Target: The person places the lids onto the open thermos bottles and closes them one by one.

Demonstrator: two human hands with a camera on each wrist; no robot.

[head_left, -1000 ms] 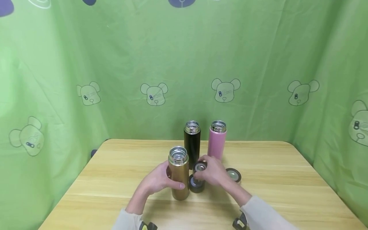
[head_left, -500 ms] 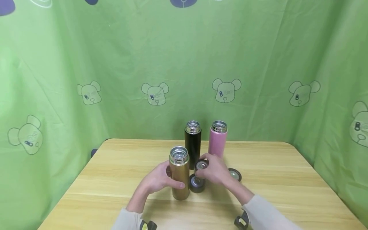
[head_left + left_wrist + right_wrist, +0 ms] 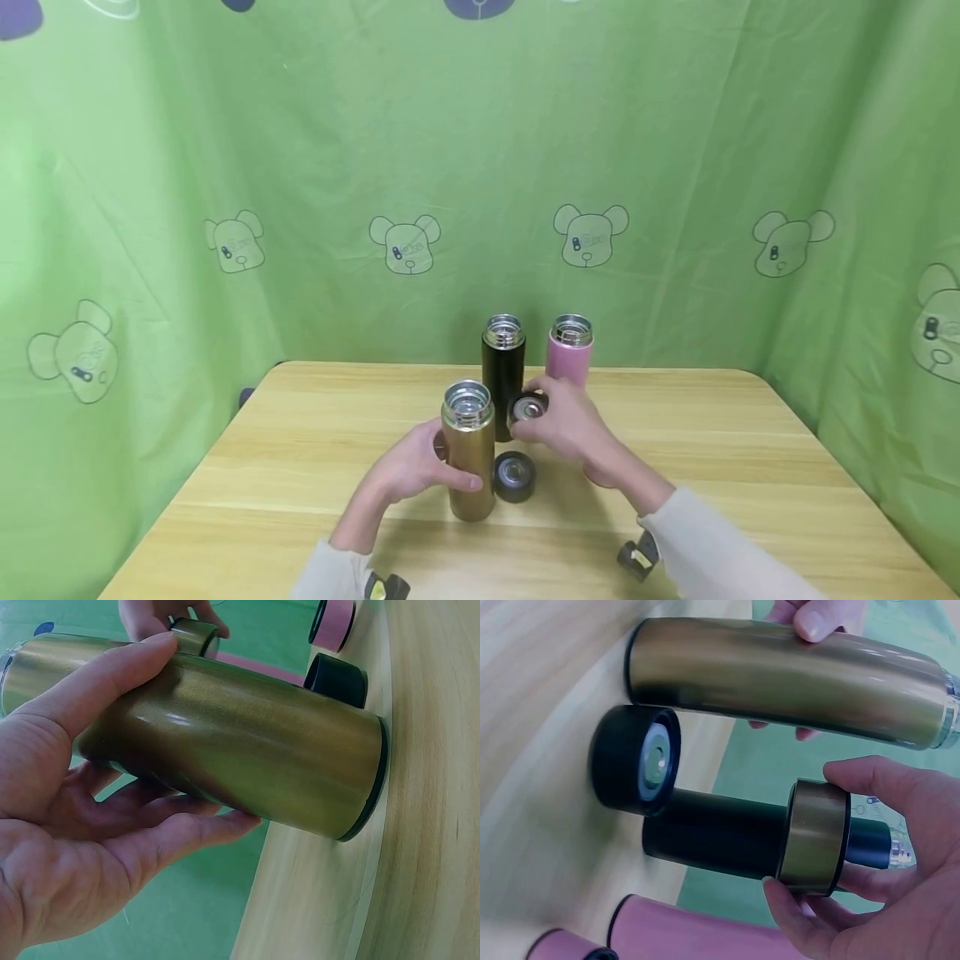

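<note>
My left hand (image 3: pixel 408 468) grips the body of a gold thermos bottle (image 3: pixel 471 471), which stands upright and uncapped on the table. Between thumb and fingers, my right hand (image 3: pixel 568 421) pinches a gold lid (image 3: pixel 812 838), raised above the table with its hollow underside facing up. Just right of the gold bottle, a black lid (image 3: pixel 514 477) lies with its underside up. Behind these stand an uncapped black thermos bottle (image 3: pixel 502 371) and an uncapped pink one (image 3: pixel 569 360). My right wrist mostly covers the pink lid in the head view; it shows in the left wrist view (image 3: pixel 334 624).
The wooden table (image 3: pixel 300 450) is light in colour and has rounded back corners. A green curtain (image 3: pixel 480 150) printed with bear heads hangs behind it and along both sides.
My right hand has lifted the gold lid up and slightly away from above the black lid. The left hand and the gold bottle stay where they were.
</note>
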